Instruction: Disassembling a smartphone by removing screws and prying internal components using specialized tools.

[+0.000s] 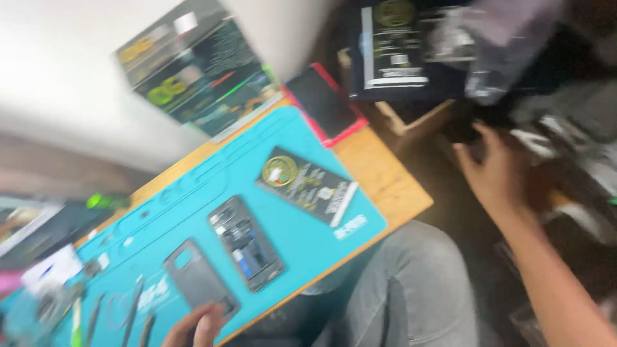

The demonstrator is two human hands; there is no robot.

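Note:
The picture is blurred by motion. My left hand (193, 326) rests at the near edge of a turquoise work mat (193, 212), its fingers touching the corner of a grey phone back cover (196, 279). Beside the cover lies an opened phone (247, 244) with its insides showing. A flat black package with a gold round mark (307, 184) lies further right on the mat. My right hand (495, 170) reaches out past the desk's right side, fingers spread, among dark cluttered things (553, 128). What it touches is too blurred to tell.
Thin tools (132, 308) lie on the mat's left end. A red-edged dark phone (324, 103) sits at the wooden desk's (385, 180) far corner, a printed box (199, 71) leans against the wall, and a dark box (392, 45) stands beyond. My grey-trousered knee (411, 289) is under the desk.

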